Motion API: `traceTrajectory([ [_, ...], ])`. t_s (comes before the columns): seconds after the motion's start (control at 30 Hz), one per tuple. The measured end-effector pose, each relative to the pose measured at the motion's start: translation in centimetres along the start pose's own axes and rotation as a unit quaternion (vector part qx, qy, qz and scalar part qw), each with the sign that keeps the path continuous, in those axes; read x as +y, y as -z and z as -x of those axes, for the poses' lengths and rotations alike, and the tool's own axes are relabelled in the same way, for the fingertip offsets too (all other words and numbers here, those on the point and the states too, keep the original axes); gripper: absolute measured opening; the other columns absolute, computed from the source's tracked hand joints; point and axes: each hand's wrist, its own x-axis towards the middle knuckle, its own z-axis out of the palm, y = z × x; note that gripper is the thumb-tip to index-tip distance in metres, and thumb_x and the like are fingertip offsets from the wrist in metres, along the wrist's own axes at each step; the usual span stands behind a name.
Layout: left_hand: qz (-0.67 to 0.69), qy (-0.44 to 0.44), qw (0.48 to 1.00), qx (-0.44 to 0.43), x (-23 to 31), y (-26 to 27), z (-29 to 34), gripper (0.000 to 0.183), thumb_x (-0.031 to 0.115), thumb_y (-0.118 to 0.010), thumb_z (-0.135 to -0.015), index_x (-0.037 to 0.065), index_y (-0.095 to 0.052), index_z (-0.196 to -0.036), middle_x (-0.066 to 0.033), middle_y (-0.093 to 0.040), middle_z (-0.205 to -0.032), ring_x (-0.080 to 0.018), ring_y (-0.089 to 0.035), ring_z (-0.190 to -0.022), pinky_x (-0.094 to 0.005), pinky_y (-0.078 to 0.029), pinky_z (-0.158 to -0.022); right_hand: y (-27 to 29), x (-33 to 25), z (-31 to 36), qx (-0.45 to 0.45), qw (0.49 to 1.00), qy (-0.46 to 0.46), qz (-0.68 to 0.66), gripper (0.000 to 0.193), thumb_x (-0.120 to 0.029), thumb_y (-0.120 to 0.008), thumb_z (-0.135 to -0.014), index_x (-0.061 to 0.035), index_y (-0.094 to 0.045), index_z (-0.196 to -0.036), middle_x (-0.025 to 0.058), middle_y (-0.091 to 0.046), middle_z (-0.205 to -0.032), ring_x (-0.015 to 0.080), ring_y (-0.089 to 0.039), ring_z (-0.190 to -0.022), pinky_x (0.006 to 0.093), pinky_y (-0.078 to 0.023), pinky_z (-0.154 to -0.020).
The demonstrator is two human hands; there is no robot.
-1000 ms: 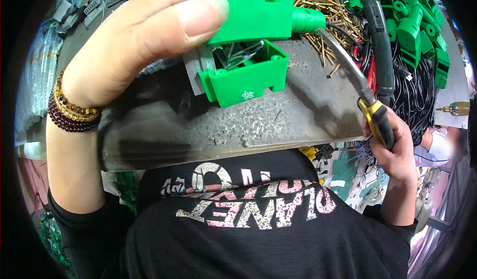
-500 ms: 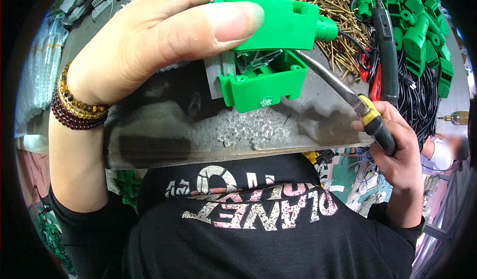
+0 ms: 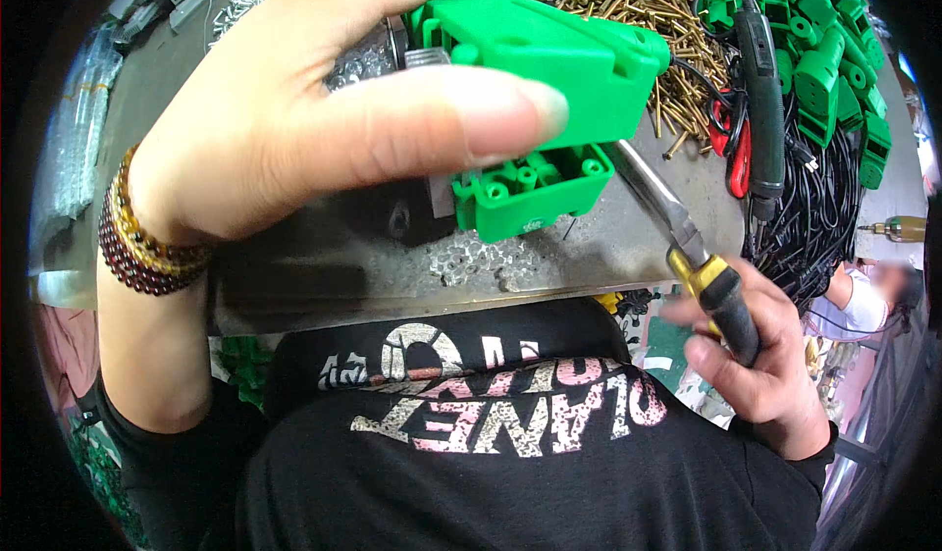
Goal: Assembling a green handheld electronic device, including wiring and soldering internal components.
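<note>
My left hand (image 3: 285,139), a beaded bracelet at its wrist, grips a green plastic housing cover (image 3: 559,60), with the thumb lying across its near side. Below the cover sits an open green box half (image 3: 535,208) with hollow posts inside. A gap shows between the two parts, and a black cable leaves the cover's right end. In my right hand (image 3: 770,365) are long-nose pliers (image 3: 657,193) with yellow and black handles. Their tip reaches the gap at the box's right corner, where the cover hides its end. My right index finger is blurred.
Behind the housing lies a heap of brass-coloured screws (image 3: 623,6). To the right are a dark electric screwdriver (image 3: 763,109), black cables (image 3: 800,237) and piled green housings (image 3: 819,70). Clear granules (image 3: 461,264) lie near the bench edge. Another person (image 3: 859,301) is at far right.
The green housing has shifted right and tilted, and its lower half shows more of its inside. My right hand and the pliers have moved left and nearer to me. My left thumb has slid right.
</note>
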Motion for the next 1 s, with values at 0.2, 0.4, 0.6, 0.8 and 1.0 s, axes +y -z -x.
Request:
traceTrajectory([
  [0.2, -0.1, -0.049, 0.993, 0.025, 0.0, 0.0, 0.7, 0.104, 0.08, -0.055, -0.078, -0.002, -0.048, -0.143, -0.021, -0.055, -0.137, -0.031, -0.053, -0.129, -0.0396, -0.037, -0.11, 1.1, -1.3, 1.6, -0.037, 0.96, -0.185, -0.207, 0.03, 0.006, -0.065, -0.071, 0.0011, -0.073, -0.1, 0.0144, -0.072, -0.096, 0.0207, -0.066, -0.091, 0.032, -0.05, -0.083],
  [0.4, -0.058, -0.016, 0.997, 0.051, 0.6, -0.6, 0.7, 0.109, 0.085, -0.051, -0.078, -0.002, -0.047, -0.143, -0.0202, -0.055, -0.139, -0.0303, -0.052, -0.13, -0.0396, -0.036, -0.11, 3.3, -1.5, 1.0, -0.124, 0.867, -0.204, -0.436, 0.037, 0.009, -0.068, -0.06, 0.0083, -0.07, -0.097, 0.0198, -0.074, -0.089, 0.0223, -0.07, -0.085, 0.0297, -0.053, -0.08],
  [0.6, -0.038, -0.005, 0.998, 0.049, -0.9, 0.1, 1.5, 0.108, 0.085, -0.049, -0.079, -0.002, -0.047, -0.143, -0.0184, -0.056, -0.138, -0.029, -0.053, -0.129, -0.0392, -0.037, -0.11, 2.3, 0.3, 0.5, -0.031, 0.987, 0.059, 0.145, 0.033, 0.004, -0.068, -0.073, 0.0045, -0.065, -0.106, 0.0199, -0.059, -0.109, 0.0309, -0.062, -0.094, 0.0401, -0.048, -0.086],
  [0.8, -0.018, 0.0, 0.999, 0.044, -0.6, -0.2, 0.8, 0.107, 0.085, -0.049, -0.079, -0.002, -0.047, -0.143, -0.0176, -0.056, -0.138, -0.0283, -0.054, -0.129, -0.039, -0.037, -0.11, 4.4, -1.5, -1.1, 0.066, 0.842, 0.139, 0.518, 0.033, -0.005, -0.069, -0.078, 0.0, -0.065, -0.11, 0.0258, -0.056, -0.131, 0.041, -0.057, -0.117, 0.0483, -0.041, -0.102],
  [1.0, 0.004, 0.01, 0.999, 0.034, -3.0, 0.8, 1.1, 0.107, 0.084, -0.049, -0.08, -0.002, -0.047, -0.143, -0.0169, -0.057, -0.138, -0.0276, -0.054, -0.128, -0.0388, -0.037, -0.11, 6.7, -0.1, -2.6, 0.054, 0.734, 0.216, 0.642, 0.037, -0.005, -0.065, -0.076, -0.0009, -0.063, -0.112, 0.0254, -0.054, -0.136, 0.0421, -0.053, -0.123, 0.0511, -0.037, -0.106],
])
